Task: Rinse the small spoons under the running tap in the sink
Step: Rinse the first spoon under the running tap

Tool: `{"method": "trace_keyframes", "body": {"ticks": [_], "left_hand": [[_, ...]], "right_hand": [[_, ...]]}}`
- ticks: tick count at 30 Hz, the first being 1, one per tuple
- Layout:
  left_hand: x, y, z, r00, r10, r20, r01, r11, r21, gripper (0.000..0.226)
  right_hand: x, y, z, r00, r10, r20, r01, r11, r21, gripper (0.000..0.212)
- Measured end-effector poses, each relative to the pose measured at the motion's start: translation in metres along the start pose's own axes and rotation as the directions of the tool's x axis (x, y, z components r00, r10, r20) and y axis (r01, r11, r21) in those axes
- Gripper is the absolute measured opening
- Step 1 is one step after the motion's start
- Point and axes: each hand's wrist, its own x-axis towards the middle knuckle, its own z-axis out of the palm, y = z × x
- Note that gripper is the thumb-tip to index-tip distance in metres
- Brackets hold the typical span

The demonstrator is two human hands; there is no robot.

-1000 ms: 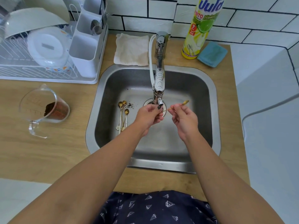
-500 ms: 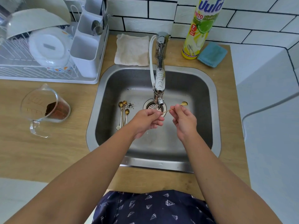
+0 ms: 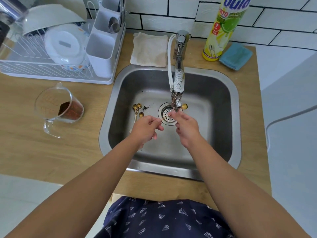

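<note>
I hold one small gold spoon (image 3: pixel 184 106) across the drain of the steel sink (image 3: pixel 202 148). My left hand (image 3: pixel 147 129) pinches the thin handle end. My right hand (image 3: pixel 187 128) grips the handle nearer the bowl, which peeks out right of the tap's nozzle (image 3: pixel 177 104). The chrome tap (image 3: pixel 179 66) reaches over the basin; I cannot tell whether water is flowing. Several more gold spoons (image 3: pixel 137 109) lie together on the sink floor left of the drain (image 3: pixel 167 115), with dark grounds scattered beside them.
A glass jug (image 3: pixel 59 107) with brown grounds stands on the wooden counter at left. A white dish rack (image 3: pixel 56 47) with a cutlery caddy is behind it. A folded cloth (image 3: pixel 149 49), a yellow detergent bottle (image 3: pixel 223 28) and a blue sponge (image 3: pixel 235 56) line the back.
Both hands moved the spoon left, so its bowl now sits right at the tap's nozzle. My left hand slid back along the handle toward its end.
</note>
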Motion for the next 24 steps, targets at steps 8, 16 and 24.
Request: {"method": "trace_keyframes", "body": {"ticks": [8, 16, 24], "left_hand": [[-0.001, 0.007, 0.01, 0.998, 0.063, -0.005, -0.062, 0.99, 0.128, 0.023], [-0.002, 0.014, 0.012, 0.974, -0.147, 0.172, 0.151, 0.988, -0.01, 0.025], [-0.009, 0.013, 0.007, 0.935, -0.232, 0.268, 0.279, 0.948, -0.154, 0.03]], "right_hand": [[0.006, -0.007, -0.007, 0.999, 0.004, -0.046, 0.003, 0.989, 0.15, 0.006], [0.006, -0.009, -0.007, 1.0, 0.004, -0.019, -0.002, 0.995, 0.098, 0.003], [0.0, -0.003, 0.002, 0.99, 0.026, 0.136, -0.01, 0.993, -0.115, 0.008]]}}
